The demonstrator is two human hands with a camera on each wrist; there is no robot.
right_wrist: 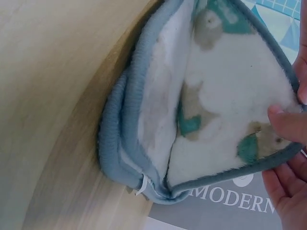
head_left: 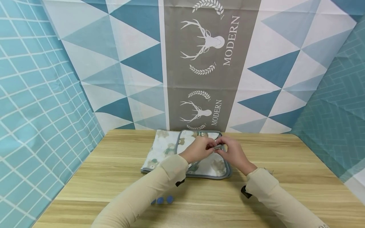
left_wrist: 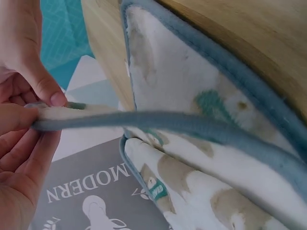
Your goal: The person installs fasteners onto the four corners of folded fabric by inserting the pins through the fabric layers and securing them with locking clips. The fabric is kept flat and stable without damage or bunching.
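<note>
A folded blanket point(head_left: 165, 147), white with brown and green bear prints and grey-blue edging, lies towards the back of the table. Over its right half, my left hand point(head_left: 200, 149) and right hand point(head_left: 234, 154) meet, fingertips close together, both pinching its bound edge. In the right wrist view, a raised flap of the blanket point(right_wrist: 225, 96) stands away from the layers below, its corner between thumb and fingers. The left wrist view shows the lifted edge running edge-on from the fingers. A small white tag point(right_wrist: 142, 185) sticks out at the fold.
Several small blue discs point(head_left: 160, 200) lie on the wooden table point(head_left: 114, 183) near the front, partly behind the left sleeve. A patterned cloth wall point(head_left: 142, 63) rises behind the table; teal tiled sheets point(head_left: 34, 95) hang at the sides. Something small shows behind the right sleeve.
</note>
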